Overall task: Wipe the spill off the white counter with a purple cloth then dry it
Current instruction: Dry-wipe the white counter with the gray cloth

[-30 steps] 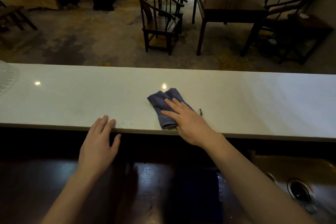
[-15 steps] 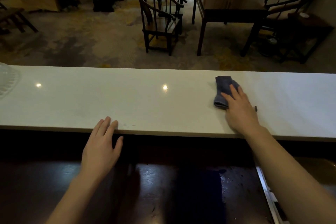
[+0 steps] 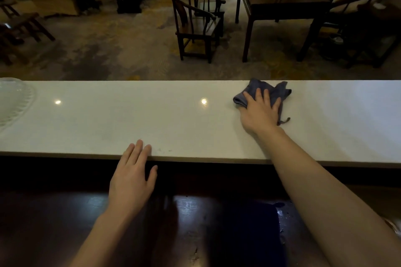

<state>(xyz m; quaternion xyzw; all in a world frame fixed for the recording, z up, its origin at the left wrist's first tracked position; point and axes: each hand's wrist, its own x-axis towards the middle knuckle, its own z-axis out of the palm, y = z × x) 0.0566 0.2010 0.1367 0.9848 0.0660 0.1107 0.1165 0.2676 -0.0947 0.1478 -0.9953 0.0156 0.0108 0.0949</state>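
Moved: right hand [image 3: 259, 111] and purple cloth [image 3: 273, 93] have slid further right and toward the far edge since a second ago; left hand [image 3: 132, 176] has kept its place.
Room: dim dining area beyond the counter, mottled floor [image 3: 104, 54].
Counter: white counter [image 3: 152, 123] runs left to right across the view, two light glints on it; no spill that I can make out.
Lower surface: dark worktop [image 3: 195, 223] near the person, below the counter.
Table: dark wooden table [image 3: 282, 4], far right.
Chairs: wooden armchair [image 3: 195, 21] far centre, another armchair [image 3: 355, 6] far right.
Container: clear ribbed dish [image 3: 13, 102] at the counter's left end; contents cannot be told.
Cloth: bunched, at the far edge, right of centre.
Right hand: fingers spread flat, pressing the cloth down.
Left hand: fingers straight, tips resting on the near edge.
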